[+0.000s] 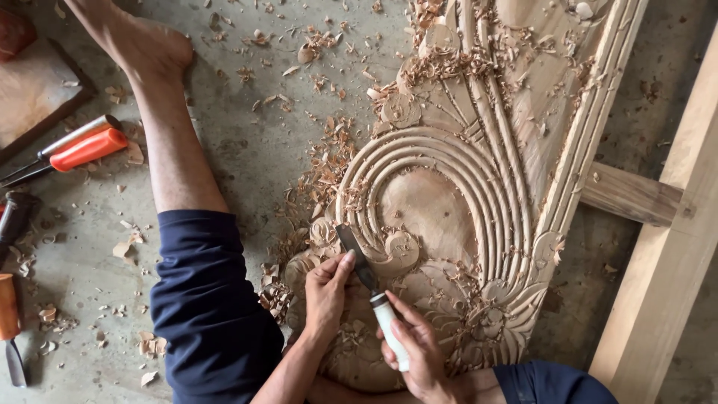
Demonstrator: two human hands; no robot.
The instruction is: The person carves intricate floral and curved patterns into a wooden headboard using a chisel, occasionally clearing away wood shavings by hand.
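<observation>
Two hands on one chisel (365, 271): right hand (419, 352) clenched round its white handle, left hand (325, 293) fingers (345, 260) pinching the blade. Long axis slanting up-left, tip on the carved wooden panel (464, 164), just beyond the left fingers.

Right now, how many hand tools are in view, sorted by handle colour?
White handle: 1, the chisel gripped by the right hand and guided by the left hand on the carved wooden panel.
Orange handle: 3, two tools at the upper left and one at the left edge.
Dark handle: 1, a tool at the left edge.
Total: 5
</observation>
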